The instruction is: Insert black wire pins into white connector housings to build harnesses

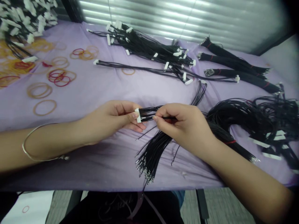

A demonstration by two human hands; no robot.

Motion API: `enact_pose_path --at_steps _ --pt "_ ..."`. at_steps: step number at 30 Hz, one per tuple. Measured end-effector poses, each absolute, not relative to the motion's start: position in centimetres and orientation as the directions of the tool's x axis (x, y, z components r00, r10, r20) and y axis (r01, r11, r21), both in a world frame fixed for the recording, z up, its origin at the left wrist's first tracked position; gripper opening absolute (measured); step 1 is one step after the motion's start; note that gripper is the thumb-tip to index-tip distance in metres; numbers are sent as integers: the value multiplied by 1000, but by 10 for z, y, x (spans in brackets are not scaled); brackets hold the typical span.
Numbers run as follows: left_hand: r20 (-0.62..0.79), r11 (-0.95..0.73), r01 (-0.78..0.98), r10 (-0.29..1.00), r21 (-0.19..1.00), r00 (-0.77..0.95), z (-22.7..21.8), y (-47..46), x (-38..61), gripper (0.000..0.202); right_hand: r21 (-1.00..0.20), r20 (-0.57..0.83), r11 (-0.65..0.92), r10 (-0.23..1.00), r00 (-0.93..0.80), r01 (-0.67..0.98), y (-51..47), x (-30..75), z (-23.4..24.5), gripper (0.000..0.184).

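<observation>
Fingers (132,115) of the left hand (109,119) and fingers (158,117) of the right hand (182,127) pinched closed, a short gap between the two hands, both just above a lavender cloth (93,93).

Far left of the left fingers and well beyond them, a heap of white connectors (28,21) with black leads. Nearer those fingers, loose tan rubber bands (44,107) and red rubber bands (62,81), scattered flat on the cloth. Behind the left fingers, along the wrist, a thin metal bangle (30,146).

Clamped between left thumb and forefinger, a white plastic connector (138,115), upright in the grip and touching the fingertips. Running from it toward the right fingers, a bundle of black wires (149,113), gripped there and fanning out below into a spray ending in metal crimp terminals (144,169), just beneath and beside the right fingers.

Well above both hands, a tangled batch of black leads with white connectors (149,49). Right of the right fingers, a large loose coil of black wire (252,118), close by. Farther up and right, three black wire bundles (233,67) bound with red bands. Beyond all of it, a slatted window blind (187,18).

Below the cloth's edge, script on dark clothing (116,207), too blurred to read.
</observation>
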State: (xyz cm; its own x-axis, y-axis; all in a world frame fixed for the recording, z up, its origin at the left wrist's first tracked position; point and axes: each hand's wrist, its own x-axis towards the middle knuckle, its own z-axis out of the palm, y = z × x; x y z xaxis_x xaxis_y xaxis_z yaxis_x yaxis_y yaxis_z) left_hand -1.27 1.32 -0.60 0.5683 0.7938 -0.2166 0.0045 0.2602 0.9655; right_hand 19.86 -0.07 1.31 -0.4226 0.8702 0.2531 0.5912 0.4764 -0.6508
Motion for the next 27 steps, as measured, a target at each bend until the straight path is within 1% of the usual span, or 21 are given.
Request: enact_pose_path --at_steps 8,12,21,23,27 --pt "-221 259 17 785 966 579 -4 14 -13 15 -694 246 465 870 -427 550 1 199 13 11" --pt "-225 264 15 791 964 568 -6 13 -12 12 -711 220 455 868 -444 537 2 200 15 13" --pt "-245 260 56 787 964 567 -5 15 -12 12 -710 169 388 904 -392 588 1 196 11 15" --pt "-244 253 63 790 965 563 -5 15 -12 12 -724 173 390 901 -398 569 1 196 10 15" --pt "-235 232 76 800 970 551 -5 14 -12 13 -722 220 443 875 -431 532 3 197 7 14"
